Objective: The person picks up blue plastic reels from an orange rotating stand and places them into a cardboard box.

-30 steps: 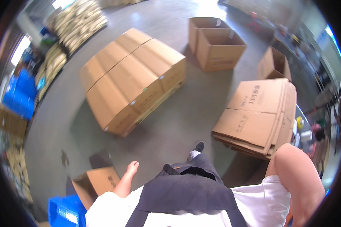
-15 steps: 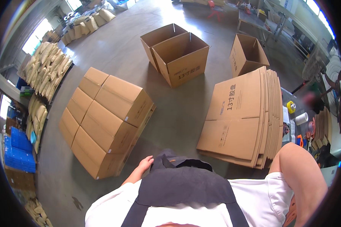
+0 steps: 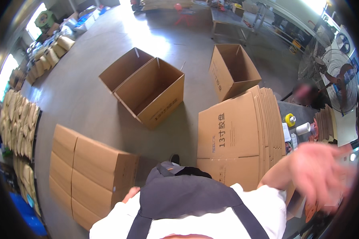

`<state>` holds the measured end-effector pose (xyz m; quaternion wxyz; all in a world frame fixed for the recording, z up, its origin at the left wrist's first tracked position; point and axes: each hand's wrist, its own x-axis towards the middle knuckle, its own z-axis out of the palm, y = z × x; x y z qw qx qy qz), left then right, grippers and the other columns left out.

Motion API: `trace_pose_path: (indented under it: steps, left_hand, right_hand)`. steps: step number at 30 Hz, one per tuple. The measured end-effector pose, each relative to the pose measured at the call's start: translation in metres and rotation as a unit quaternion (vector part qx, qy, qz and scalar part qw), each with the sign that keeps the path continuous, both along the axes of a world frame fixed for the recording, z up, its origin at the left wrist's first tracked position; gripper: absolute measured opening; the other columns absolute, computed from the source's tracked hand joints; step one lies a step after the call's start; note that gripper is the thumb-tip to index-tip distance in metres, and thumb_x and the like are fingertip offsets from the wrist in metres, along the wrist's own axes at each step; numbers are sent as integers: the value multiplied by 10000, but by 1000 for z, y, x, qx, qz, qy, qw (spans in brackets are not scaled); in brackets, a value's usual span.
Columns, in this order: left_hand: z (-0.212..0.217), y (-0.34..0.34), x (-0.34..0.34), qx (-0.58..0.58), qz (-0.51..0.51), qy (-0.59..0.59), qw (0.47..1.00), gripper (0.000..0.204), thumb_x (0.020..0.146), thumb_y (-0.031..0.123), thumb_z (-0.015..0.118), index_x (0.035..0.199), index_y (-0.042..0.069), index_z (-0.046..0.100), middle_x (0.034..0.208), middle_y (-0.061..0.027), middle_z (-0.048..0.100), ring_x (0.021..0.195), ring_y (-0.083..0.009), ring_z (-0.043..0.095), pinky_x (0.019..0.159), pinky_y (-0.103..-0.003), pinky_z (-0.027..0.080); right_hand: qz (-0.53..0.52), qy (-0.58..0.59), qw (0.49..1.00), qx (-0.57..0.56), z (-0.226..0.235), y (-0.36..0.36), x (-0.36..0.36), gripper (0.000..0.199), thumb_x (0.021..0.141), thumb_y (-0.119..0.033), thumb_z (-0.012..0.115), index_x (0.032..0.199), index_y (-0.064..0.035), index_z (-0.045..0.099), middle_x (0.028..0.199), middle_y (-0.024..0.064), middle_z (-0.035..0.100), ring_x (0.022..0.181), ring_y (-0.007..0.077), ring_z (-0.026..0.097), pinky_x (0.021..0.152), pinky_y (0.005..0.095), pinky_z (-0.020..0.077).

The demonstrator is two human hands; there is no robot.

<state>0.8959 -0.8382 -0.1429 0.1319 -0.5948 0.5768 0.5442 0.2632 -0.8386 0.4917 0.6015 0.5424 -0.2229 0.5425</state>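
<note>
My right hand (image 3: pixel 317 175) is raised at the right, blurred by motion, with spread fingers and nothing in it. Below it is the end of a table. Low on my left side, only a bit of my left hand (image 3: pixel 131 194) shows, near the block of closed cartons (image 3: pixel 93 171); its fingers are mostly hidden. In front of me to the right stands a thick stack of flattened cardboard cartons (image 3: pixel 231 131). Farther ahead are two open-topped cartons, a front one (image 3: pixel 163 107) and one behind it (image 3: pixel 111 75). Another open carton (image 3: pixel 217 75) stands beyond the flattened stack.
Yellow tape (image 3: pixel 289 119) and a white roll (image 3: pixel 303 128) lie on the grey table (image 3: pixel 295 109) at the right. A large fan (image 3: pixel 339 79) stands past it, near a blurred person (image 3: pixel 307 95). Piled sacks (image 3: pixel 18 123) line the left, and a workbench (image 3: pixel 231 18) is at the back.
My right hand has come into view, raised and spread. My view has turned right and moved forward, so the open cartons appear nearer and farther left. Less of my left hand shows.
</note>
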Motion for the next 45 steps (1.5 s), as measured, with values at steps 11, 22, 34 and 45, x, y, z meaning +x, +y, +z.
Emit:
trace_pose_path:
  steps: [11,22,34,45]
  left_hand:
    - [149,-468,-334,-177,179,179,951,402,947,249,550,1305,68,529,1041,-48,634,950,-131,564,866,-284,456]
    - [87,-549,-347,9,-117,10,993,366,930,268,566,1236,69,582,1144,-82,646,1055,-189,588,897,-317,462]
    - [72,-768,-489,53,23,18,998,334,929,282,565,1194,86,614,1067,-77,671,942,-185,619,829,-318,480]
    - [42,-845,-567,213,-105,-19,971,466,862,421,584,1173,75,602,1060,-138,678,1052,-266,603,915,-390,424]
  right_hand:
    - [15,-809,400,430,-449,-163,-199,368,982,-294,498,1255,-49,527,1184,107,575,1067,173,545,864,300,453]
    - [27,-733,226,640,-593,-349,-270,233,896,-236,603,1035,-49,601,844,32,618,734,141,579,650,312,498]
    - [-228,-654,153,705,-648,-578,-399,897,751,-369,725,1445,-43,259,1501,223,235,1381,346,265,1127,421,268]
    - [-364,-530,78,762,-639,-754,-454,538,789,-323,706,1234,-141,465,1165,127,602,1110,309,573,984,456,416]
